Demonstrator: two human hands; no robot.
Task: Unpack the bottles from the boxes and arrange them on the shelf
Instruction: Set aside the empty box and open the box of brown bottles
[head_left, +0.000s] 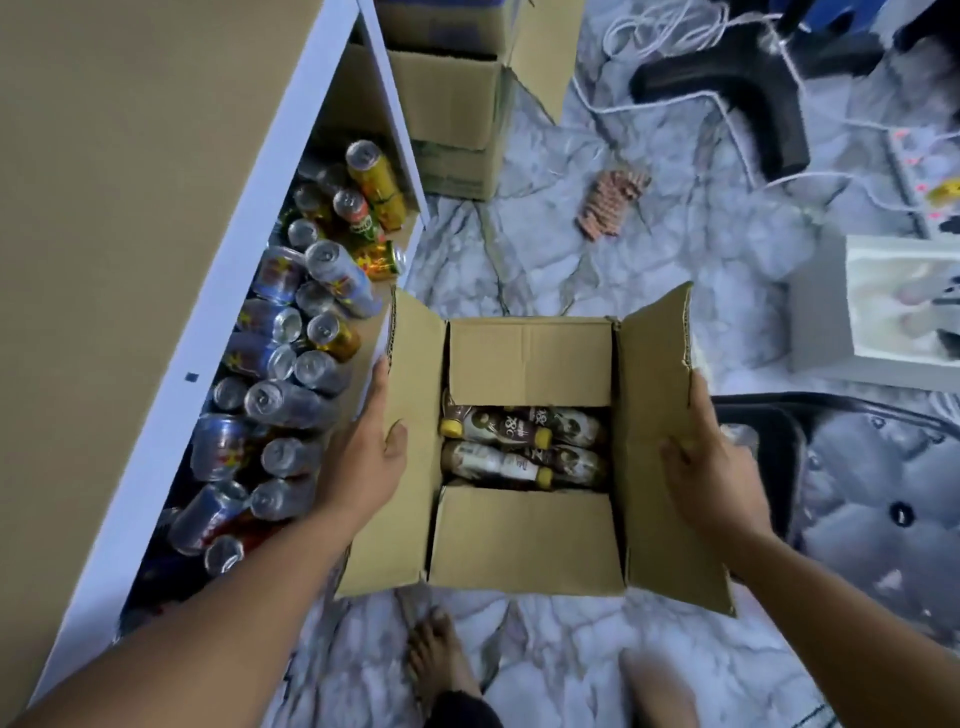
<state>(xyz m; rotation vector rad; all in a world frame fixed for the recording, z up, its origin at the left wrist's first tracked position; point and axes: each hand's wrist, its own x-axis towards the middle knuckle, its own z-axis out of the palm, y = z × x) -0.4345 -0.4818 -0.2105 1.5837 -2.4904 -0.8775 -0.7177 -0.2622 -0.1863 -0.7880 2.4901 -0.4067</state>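
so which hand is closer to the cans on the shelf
Left. The left hand grips the left flap of the box, right beside the cans; the right hand grips the right flap, across the box from them.

Open cardboard box (530, 540) on marbled floor (545, 249), left hand (371, 452) and right hand (711, 467) each gripping a side flap, yellow-capped bottles (519, 441) lying inside, cans (291, 364) crowding white shelf (208, 332) alongside
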